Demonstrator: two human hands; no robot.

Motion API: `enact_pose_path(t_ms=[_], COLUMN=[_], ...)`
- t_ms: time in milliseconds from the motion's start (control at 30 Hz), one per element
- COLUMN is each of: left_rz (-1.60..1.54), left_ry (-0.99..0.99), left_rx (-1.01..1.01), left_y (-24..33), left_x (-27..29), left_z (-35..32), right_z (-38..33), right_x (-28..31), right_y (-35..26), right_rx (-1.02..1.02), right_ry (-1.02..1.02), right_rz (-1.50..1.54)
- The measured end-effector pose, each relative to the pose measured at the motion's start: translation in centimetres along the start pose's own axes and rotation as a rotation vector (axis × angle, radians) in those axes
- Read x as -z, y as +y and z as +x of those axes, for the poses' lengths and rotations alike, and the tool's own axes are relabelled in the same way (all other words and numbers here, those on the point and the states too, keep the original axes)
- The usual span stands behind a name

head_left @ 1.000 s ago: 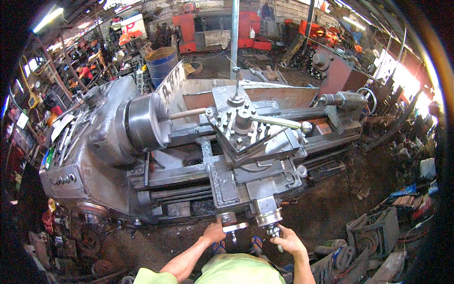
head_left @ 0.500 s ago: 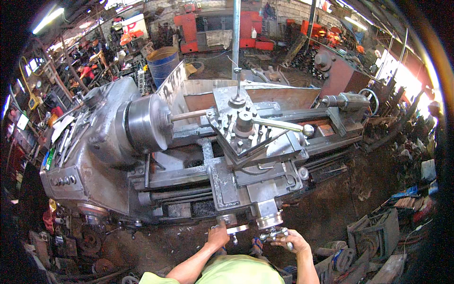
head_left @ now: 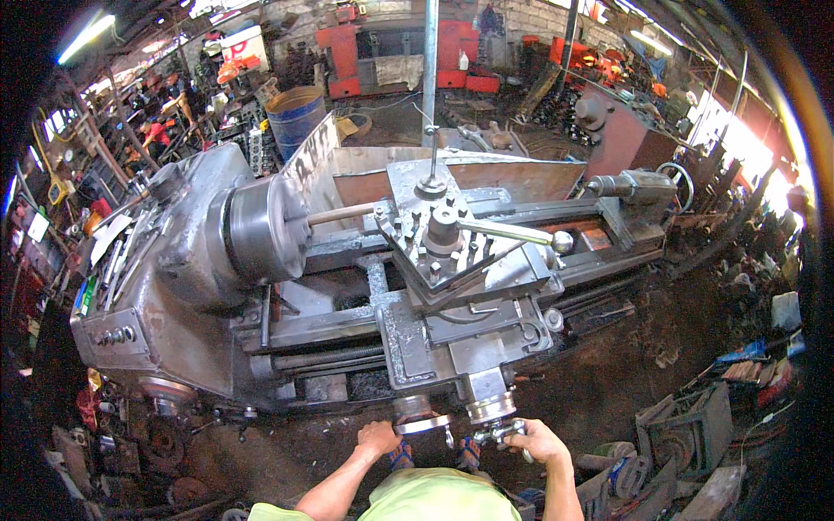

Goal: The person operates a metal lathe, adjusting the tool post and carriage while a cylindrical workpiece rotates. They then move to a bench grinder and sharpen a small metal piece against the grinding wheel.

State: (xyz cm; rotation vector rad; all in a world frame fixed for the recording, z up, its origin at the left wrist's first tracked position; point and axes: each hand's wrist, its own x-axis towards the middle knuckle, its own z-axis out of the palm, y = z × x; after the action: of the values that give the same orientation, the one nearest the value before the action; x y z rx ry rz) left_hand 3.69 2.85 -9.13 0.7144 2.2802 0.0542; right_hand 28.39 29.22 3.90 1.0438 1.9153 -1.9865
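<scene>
"What's the wheel [head_left: 423,425] like?"
"Round metal, seen nearly edge-on at the lathe's [head_left: 407,343] front, rim bright, with a small shiny grip [head_left: 449,437] at its right end, pointing toward the person."
"And the crank [head_left: 499,432]?"
"Just right of the wheel: polished metal, lying roughly crosswise in front of a silvery round collar [head_left: 492,408]."

Under lit tube lamps [head_left: 87,39], a pale block wall [head_left: 519,19] stands beyond the dark floor [head_left: 617,365].
</scene>
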Motion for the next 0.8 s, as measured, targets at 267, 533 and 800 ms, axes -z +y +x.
enact_pose_path(t_ms=[267,533,800], left_rz=[-0.059,-0.109,-0.126], left_ry=[0.031,-0.053,-0.030], left_rx=[0.095,0.051,0.085], left_y=[-0.1,-1.1,-1.4], left_x=[-0.3,-0.9,-1.3], left_z=[-0.3,0.6,0.8], right_z=[0.0,-0.2,-0.3], right_x=[0.1,0.0,-0.3], right_y=[0.5,0.0,-0.1], right_rx=[0.036,0.024,0.054], right_ry=[-0.015,-0.025,-0.004], right_rz=[0.032,0.078,0.103])
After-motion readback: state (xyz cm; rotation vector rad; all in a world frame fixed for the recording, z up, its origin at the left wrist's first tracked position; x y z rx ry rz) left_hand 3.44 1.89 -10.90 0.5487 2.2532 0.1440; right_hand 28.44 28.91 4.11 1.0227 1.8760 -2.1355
